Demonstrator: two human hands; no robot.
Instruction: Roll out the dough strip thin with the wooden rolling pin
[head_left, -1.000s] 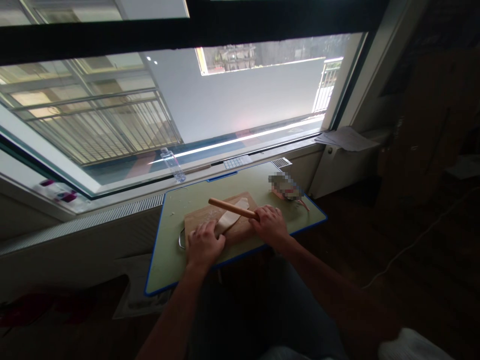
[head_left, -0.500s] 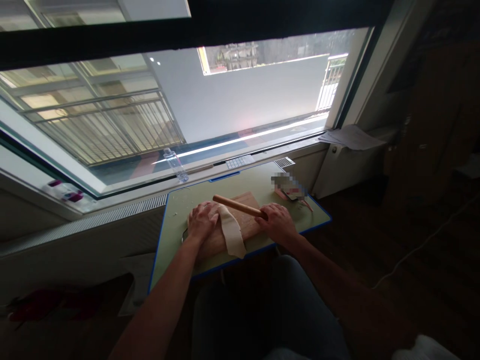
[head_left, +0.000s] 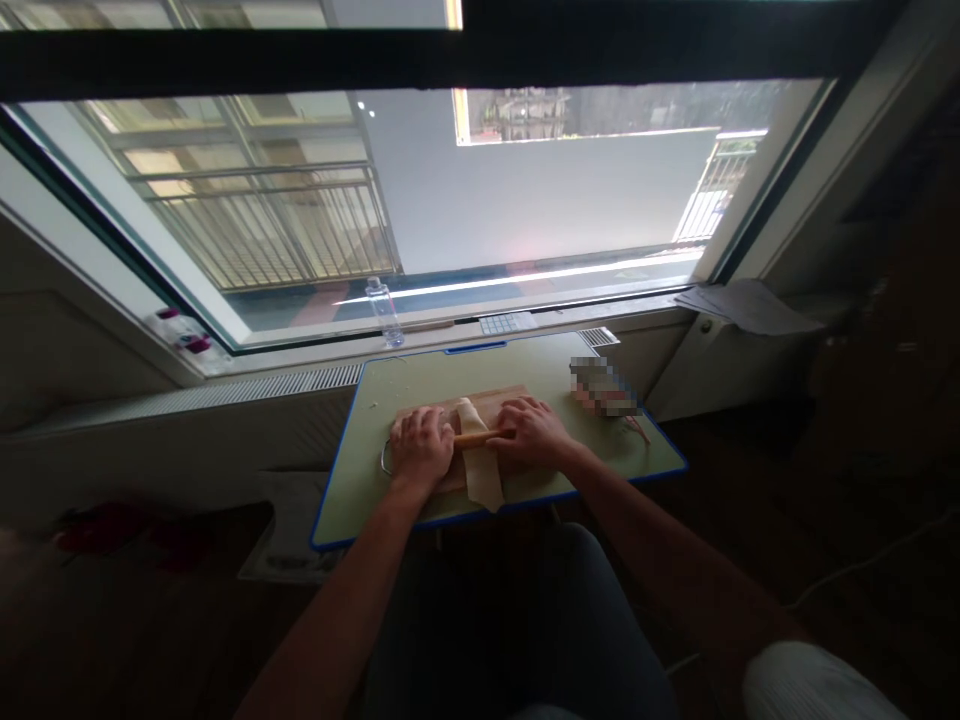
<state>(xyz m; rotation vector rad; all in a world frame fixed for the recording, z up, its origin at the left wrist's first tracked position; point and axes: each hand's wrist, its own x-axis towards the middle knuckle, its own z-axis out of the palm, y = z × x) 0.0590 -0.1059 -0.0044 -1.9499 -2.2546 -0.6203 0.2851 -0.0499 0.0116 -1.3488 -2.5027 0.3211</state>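
A wooden rolling pin (head_left: 475, 439) lies crosswise over a long, pale strip of dough (head_left: 485, 482). My left hand (head_left: 422, 442) is curled over the pin's left end, and my right hand (head_left: 534, 432) grips its right end. Beneath the dough is a wooden cutting board (head_left: 511, 394), partly covered by my hands. One end of the strip hangs over the board's near edge; the far end shows beyond the pin. A metal handle (head_left: 385, 458) sticks out at the board's left side.
The board lies on a small green folding table (head_left: 352, 500) with a blue rim. A blurred-out item (head_left: 604, 388) sits at its right. On the windowsill stand a clear plastic bottle (head_left: 385, 315) and a keyboard-like white object (head_left: 507, 323). Papers (head_left: 757, 303) lie at the right.
The rolling pin, earlier tilted up in my right hand, has come down across the dough. My left hand has moved from the dough to the pin's left end. The view has shifted slightly.
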